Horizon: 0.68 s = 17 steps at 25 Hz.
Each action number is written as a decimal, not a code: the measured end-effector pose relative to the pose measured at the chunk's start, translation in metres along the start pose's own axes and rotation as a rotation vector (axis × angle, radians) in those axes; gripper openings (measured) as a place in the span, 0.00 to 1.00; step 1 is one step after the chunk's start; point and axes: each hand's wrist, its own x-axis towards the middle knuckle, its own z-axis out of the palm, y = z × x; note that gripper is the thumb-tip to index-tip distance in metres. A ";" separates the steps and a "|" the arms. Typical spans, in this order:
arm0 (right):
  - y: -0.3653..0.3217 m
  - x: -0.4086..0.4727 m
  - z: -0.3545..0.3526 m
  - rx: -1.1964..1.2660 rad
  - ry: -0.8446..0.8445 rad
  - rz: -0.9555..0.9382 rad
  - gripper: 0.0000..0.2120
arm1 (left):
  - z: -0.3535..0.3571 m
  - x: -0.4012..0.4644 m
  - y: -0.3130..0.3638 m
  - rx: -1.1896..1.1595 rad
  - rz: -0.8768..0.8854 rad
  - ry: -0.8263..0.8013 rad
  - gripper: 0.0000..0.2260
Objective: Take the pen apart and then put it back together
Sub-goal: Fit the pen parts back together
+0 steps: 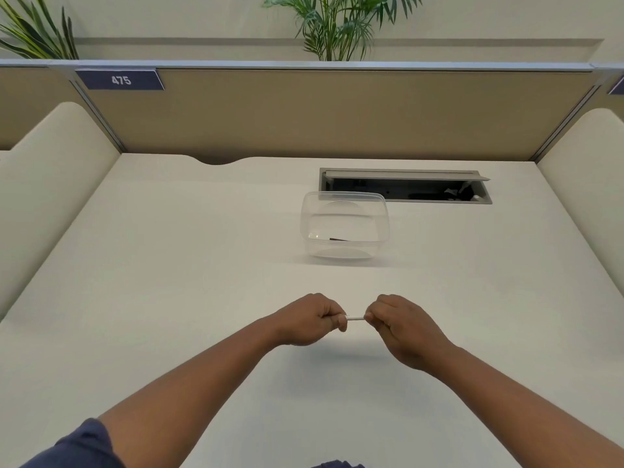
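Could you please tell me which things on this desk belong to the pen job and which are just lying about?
In use: pen, left hand, right hand.
Lying about: clear container, cable hatch, plants.

"475" on blue partition sign (120,80)

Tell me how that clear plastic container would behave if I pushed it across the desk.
The clear plastic container looks thin-walled and nearly empty, so it is probably light and slides easily. Its broad flat base makes tipping unlikely. The small dark item inside might shift.
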 end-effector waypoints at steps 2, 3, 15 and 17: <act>-0.003 0.006 -0.003 0.502 -0.146 0.376 0.16 | -0.001 -0.001 0.002 0.202 0.090 0.075 0.11; -0.006 0.008 -0.006 0.838 -0.299 0.666 0.18 | 0.002 -0.001 0.002 0.369 0.162 0.149 0.10; 0.002 0.011 -0.004 0.568 -0.242 0.483 0.20 | 0.000 0.007 -0.002 0.401 0.134 0.159 0.10; 0.000 0.014 -0.006 0.769 -0.359 0.622 0.20 | 0.002 0.003 -0.002 0.529 0.188 0.212 0.09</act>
